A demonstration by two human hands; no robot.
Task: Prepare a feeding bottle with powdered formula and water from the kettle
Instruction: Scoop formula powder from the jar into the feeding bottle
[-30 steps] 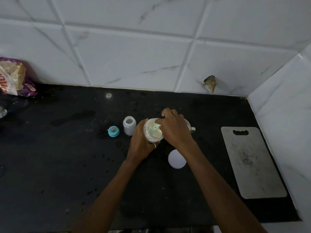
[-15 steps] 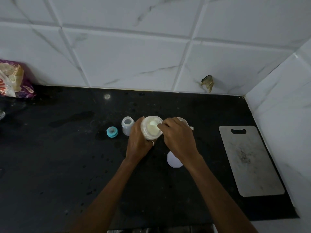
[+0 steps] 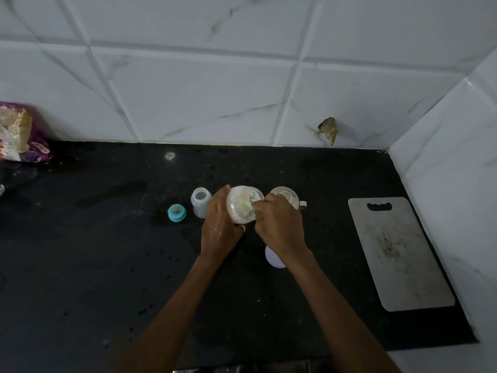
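Left hand [image 3: 219, 224] wraps the tilted formula jar [image 3: 242, 204]; right hand [image 3: 279, 224], fingers curled, sits at its mouth (what they pinch, I cannot tell).

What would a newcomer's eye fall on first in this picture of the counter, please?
At the centre of the black stone counter, the left hand grips a tilted clear plastic jar of pale powder while the right hand pinches what looks like a small pale scoop at its mouth. Just left stand an open translucent feeding bottle and a teal teat ring; a grey rectangular cutting board lies far right.
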